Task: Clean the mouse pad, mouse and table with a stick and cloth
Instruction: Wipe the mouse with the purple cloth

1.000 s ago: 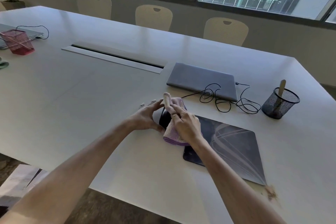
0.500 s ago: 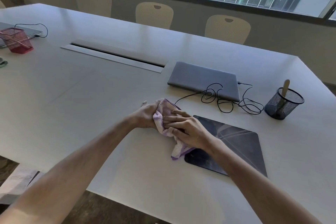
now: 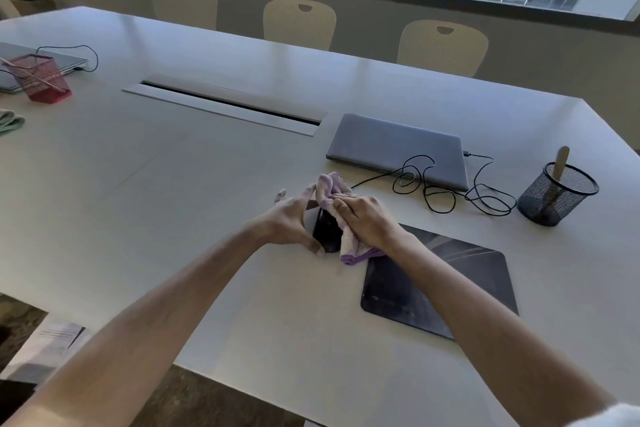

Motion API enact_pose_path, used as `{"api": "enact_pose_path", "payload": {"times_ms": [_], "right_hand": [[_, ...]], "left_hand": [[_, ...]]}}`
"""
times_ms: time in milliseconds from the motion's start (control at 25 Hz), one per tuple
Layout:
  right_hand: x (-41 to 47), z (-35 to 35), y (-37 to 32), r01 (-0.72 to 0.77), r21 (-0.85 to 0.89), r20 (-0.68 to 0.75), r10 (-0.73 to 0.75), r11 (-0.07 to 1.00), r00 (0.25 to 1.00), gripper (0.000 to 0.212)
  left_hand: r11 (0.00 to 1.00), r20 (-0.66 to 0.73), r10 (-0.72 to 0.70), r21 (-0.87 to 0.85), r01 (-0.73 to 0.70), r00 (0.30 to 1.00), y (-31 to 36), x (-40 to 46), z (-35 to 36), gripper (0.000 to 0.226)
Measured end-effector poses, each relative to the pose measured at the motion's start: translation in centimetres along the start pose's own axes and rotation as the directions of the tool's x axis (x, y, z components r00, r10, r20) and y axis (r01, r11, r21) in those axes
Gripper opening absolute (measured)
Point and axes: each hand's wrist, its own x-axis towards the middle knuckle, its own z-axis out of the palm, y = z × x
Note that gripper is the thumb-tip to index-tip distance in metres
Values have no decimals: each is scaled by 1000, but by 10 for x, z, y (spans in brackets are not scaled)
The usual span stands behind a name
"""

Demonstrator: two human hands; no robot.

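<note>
A black mouse (image 3: 327,230) stands on edge on the white table (image 3: 173,184), just left of the dark mouse pad (image 3: 450,284). My left hand (image 3: 289,222) grips the mouse from its left side. My right hand (image 3: 367,218) presses a purple and white cloth (image 3: 349,243) against the mouse's right side; the cloth bunches up over my fingers and hangs onto the pad's corner. A wooden stick (image 3: 560,163) stands in a black mesh cup (image 3: 554,196) at the right.
A shut grey laptop (image 3: 398,149) lies behind my hands with a tangled black cable (image 3: 446,191). A cable slot (image 3: 225,104) runs across the table's middle. At the far left are a red mesh cup (image 3: 41,78), another laptop and a green cloth (image 3: 10,121). Chairs line the far side.
The cloth covered the mouse half a second ago; now my right hand has drawn it to the right side and the black mouse shows between my hands.
</note>
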Motion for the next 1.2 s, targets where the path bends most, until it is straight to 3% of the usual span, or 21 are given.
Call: {"api": "enact_pose_path", "payload": {"times_ms": [120,240,360,520,600,680,760,920,1000,1120,1200], "right_hand": [[-6,7,-13,-108,14,-5,108,994,994,47],[-17,11,-23,-112,-8,-29,112,994,993,51],[-37,8,-32,-19,-22,-99,17,1000,995,41],[-63,4,-34,203,-15,-113,-203,979,973,42],[-62,2,-33,311,-64,-43,-314,948,948,37],[-50,-2,-32,371,-99,43,-368,923,929,34],[-39,-6,-27,424,-104,87,-416,900,905,30],[-27,-4,-18,446,-65,67,-442,893,894,31],[-25,0,-14,414,-36,34,-413,909,910,36],[-22,-5,-9,216,40,15,-217,975,976,38],[-19,-9,-12,62,13,19,-62,998,998,38]], "left_hand": [[1000,9,-8,19,8,1000,4,2,1,121],[1000,24,-20,9,19,1000,5,2,-1,108],[1000,32,-8,-2,8,999,6,2,-3,87],[993,89,-4,121,-6,996,7,0,-3,113],[994,59,32,106,-38,998,8,0,-5,95],[998,29,37,59,-38,999,5,-3,-6,54],[995,29,63,69,-65,998,2,-1,-5,34],[983,37,31,179,-37,999,0,5,0,56],[990,54,13,142,-21,998,-1,4,-1,65],[1000,80,0,0,0,997,2,0,-2,80],[1000,70,-2,22,1,998,6,-1,-3,98]]}}
